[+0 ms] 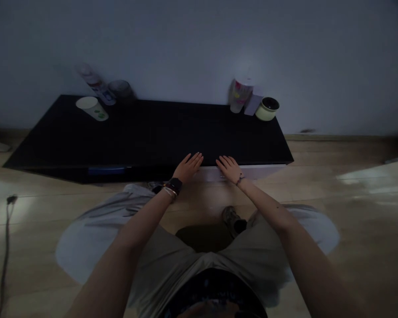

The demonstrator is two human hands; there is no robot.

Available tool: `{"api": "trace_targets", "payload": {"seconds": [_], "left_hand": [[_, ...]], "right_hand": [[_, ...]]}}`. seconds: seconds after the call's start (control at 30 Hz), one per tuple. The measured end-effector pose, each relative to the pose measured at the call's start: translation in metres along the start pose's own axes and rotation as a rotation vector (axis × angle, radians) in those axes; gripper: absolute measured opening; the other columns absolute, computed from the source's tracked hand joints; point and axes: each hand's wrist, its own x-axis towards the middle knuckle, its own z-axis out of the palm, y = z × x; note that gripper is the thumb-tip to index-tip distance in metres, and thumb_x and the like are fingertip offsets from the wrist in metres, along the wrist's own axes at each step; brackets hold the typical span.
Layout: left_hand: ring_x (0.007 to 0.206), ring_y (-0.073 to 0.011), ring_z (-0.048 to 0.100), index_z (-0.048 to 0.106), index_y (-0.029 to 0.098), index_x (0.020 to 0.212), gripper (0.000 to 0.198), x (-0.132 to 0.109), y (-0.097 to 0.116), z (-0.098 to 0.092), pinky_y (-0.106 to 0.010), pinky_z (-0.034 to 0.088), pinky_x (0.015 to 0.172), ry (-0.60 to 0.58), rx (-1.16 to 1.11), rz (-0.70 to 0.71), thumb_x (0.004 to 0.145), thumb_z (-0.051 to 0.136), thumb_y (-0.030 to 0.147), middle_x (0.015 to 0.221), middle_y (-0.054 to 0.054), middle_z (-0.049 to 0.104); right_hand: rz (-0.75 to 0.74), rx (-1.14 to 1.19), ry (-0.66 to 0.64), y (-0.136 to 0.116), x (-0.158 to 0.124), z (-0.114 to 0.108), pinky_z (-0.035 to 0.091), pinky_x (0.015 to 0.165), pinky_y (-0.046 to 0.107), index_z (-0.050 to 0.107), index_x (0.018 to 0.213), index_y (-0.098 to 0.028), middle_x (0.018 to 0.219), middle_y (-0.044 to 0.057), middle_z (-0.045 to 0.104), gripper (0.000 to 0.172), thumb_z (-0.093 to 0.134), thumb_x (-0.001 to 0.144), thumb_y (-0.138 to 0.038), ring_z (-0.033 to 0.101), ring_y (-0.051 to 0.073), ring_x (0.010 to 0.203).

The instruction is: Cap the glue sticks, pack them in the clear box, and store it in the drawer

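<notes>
The left hand [186,169] and right hand [231,171] lie flat at the front edge of the black tabletop [172,132], near each other; both are loose and hold nothing; the tabletop is by the wall [179,48]; at its left end are a white cup [93,109], a bottle [97,87] and a dark jar [121,90]; at its right end a clear cup [240,95], a box [253,103] and a pale pot [266,111] stand close together.
</notes>
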Motion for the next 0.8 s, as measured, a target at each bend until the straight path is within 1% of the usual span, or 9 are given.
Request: {"api": "trace_targets", "payload": {"seconds": [0.23,0.43,0.63,0.8], "left_hand": [[0.147,-0.0258,0.034,0.04,0.008,0.15,0.053,0.001,-0.009,0.011,-0.045,0.031,0.119,0.049,-0.033,0.033,0.097,0.036,0.015,0.155,-0.017,0.04],[0.145,-0.025,0.036,0.041,0.009,0.149,0.051,0.002,-0.013,0.018,-0.045,0.035,0.117,0.106,-0.047,0.048,0.099,0.032,0.014,0.152,-0.017,0.044],[0.144,-0.0258,0.038,0.046,0.008,0.146,0.05,0.003,-0.018,0.027,-0.043,0.037,0.117,0.132,-0.022,0.057,0.099,0.029,0.01,0.15,-0.015,0.046],[0.144,-0.0247,0.036,0.047,0.012,0.146,0.052,0.004,-0.02,0.032,-0.043,0.036,0.117,0.14,-0.073,0.037,0.097,0.031,0.006,0.15,-0.014,0.047]], "right_hand": [[-0.018,-0.02,0.06,0.003,0.001,0.009,0.035,0.111,0.049,0.057,0.139,-0.018,0.142,0.016,0.056,0.041,0.043,0.1,-0.018,0.048,0.027,0.132],[-0.024,-0.048,0.066,0.004,0.002,0.013,0.037,0.108,0.047,0.058,0.136,-0.019,0.14,0.015,0.057,0.04,0.042,0.1,-0.016,0.051,0.026,0.129],[0.002,-0.034,0.038,0.003,0.007,0.015,0.039,0.106,0.048,0.061,0.133,-0.02,0.137,0.015,0.06,0.039,0.043,0.099,-0.013,0.052,0.026,0.127],[0.026,0.0,-0.04,0.001,0.01,0.01,0.037,0.109,0.051,0.059,0.135,-0.019,0.139,0.015,0.058,0.042,0.041,0.098,-0.014,0.05,0.027,0.13]]}}
